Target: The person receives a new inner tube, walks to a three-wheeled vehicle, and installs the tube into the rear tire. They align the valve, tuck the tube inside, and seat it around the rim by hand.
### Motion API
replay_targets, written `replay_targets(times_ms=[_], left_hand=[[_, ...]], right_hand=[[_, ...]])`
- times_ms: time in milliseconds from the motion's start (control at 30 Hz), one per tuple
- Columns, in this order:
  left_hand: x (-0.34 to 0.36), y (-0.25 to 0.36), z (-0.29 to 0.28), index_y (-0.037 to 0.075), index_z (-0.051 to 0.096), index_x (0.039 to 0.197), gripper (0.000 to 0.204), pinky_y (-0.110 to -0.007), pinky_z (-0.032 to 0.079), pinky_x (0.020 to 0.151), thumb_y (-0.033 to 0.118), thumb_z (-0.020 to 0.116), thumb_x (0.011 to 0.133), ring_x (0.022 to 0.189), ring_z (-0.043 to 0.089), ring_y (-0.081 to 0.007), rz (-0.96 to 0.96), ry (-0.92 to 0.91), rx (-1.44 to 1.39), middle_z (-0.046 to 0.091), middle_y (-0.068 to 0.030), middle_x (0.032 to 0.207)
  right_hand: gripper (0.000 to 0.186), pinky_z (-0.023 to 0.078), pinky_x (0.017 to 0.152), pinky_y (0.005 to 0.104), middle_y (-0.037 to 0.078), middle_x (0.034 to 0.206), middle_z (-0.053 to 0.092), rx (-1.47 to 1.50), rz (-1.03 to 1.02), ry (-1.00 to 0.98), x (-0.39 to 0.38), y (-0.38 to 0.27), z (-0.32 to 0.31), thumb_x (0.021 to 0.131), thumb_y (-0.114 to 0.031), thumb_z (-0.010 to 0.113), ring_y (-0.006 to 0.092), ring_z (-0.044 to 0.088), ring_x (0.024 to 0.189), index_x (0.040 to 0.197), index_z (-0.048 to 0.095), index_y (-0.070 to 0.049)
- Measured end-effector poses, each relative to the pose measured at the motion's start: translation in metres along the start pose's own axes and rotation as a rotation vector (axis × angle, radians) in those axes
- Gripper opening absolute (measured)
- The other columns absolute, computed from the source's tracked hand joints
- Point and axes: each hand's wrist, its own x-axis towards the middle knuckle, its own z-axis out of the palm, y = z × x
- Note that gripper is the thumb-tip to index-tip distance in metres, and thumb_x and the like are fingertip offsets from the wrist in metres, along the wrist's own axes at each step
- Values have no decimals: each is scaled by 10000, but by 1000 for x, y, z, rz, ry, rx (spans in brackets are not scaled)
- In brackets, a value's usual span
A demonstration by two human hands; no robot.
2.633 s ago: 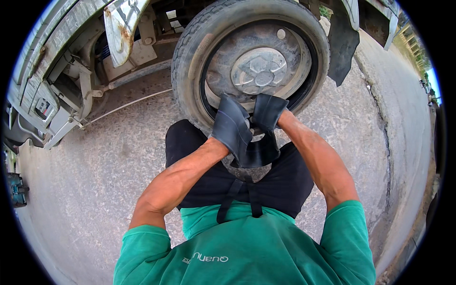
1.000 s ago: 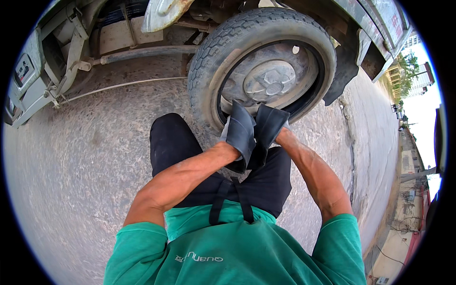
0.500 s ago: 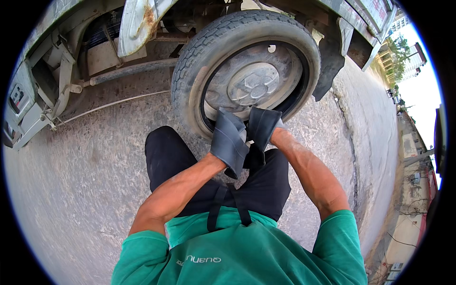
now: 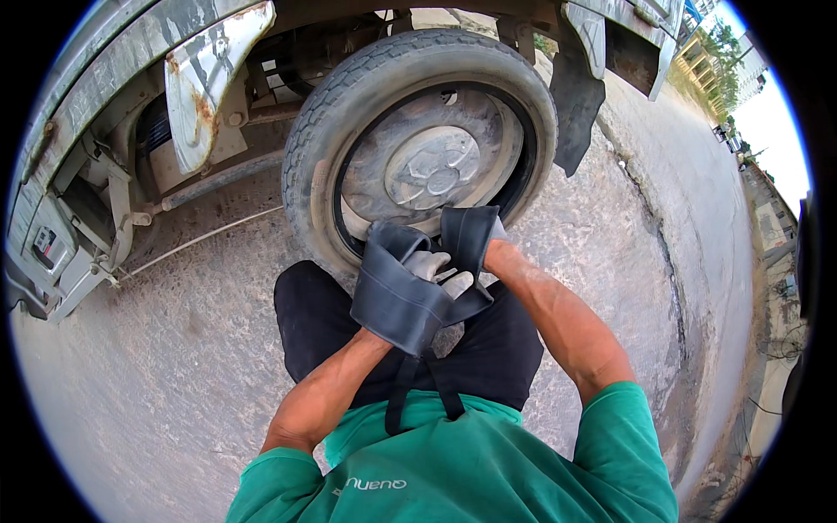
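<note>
A flattened black rubber inner tube (image 4: 392,305) is folded in loops between my hands, just in front of a dusty tyre (image 4: 309,166) on a metal wheel rim (image 4: 410,131) with a hub cap. My left hand (image 4: 433,270), in a grey glove, is inside a loop with its fingers curled on the rubber. My right hand (image 4: 494,235), also gloved, holds the tube's right part, its fingers mostly hidden under it. The wheel stands upright at the vehicle, beyond my bent knees in dark trousers.
The worn vehicle body (image 4: 205,87) with rusty patches, linkage bars and a long rod (image 4: 218,181) overhangs the upper left. A black mud flap (image 4: 571,122) hangs right of the wheel. Cracked concrete pavement (image 4: 200,322) surrounds me; walls, wires and plants line the far right.
My left hand has come down toward me, turning the tube so gloved fingers now show through its loop. The view has shifted, putting the wheel lower and further left in the picture.
</note>
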Motion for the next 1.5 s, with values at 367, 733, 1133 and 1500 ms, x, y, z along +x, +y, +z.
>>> replay_targets(times_ms=[367, 733, 1133, 1500], left_hand=[[30, 137, -41, -85, 579, 1288, 725, -357, 573, 970, 560, 301, 1106, 1057, 727, -276, -204, -463, -1144, 718, -260, 1185], [54, 93, -56, 65, 751, 1096, 293, -400, 568, 849, 307, 705, 937, 1067, 689, -255, 86, 74, 777, 747, -132, 1123], [99, 179, -28, 71, 518, 1441, 451, -425, 514, 1064, 221, 633, 1032, 1261, 622, -300, 446, -268, -629, 605, -192, 1406], [116, 114, -4, -11, 475, 1481, 626, -316, 528, 960, 238, 734, 968, 1078, 647, -154, 130, -110, 41, 684, -109, 1216]], right_hand=[[329, 560, 787, 412, 171, 874, 750, 381, 25, 324, -12, 1, 56, 929, -360, 629, 344, 728, 830, 945, 752, -55], [544, 456, 1079, 482, 169, 1379, 624, 561, 112, 283, 3, -42, 84, 948, -414, 587, 362, 600, 1246, 1342, 613, -38], [437, 522, 837, 501, 159, 920, 759, 569, 191, 174, -10, -72, 43, 1015, -405, 490, 365, 729, 851, 958, 745, -55], [429, 508, 817, 496, 144, 872, 760, 542, 235, 261, -11, -79, 50, 1008, -397, 487, 345, 731, 836, 901, 753, -78]])
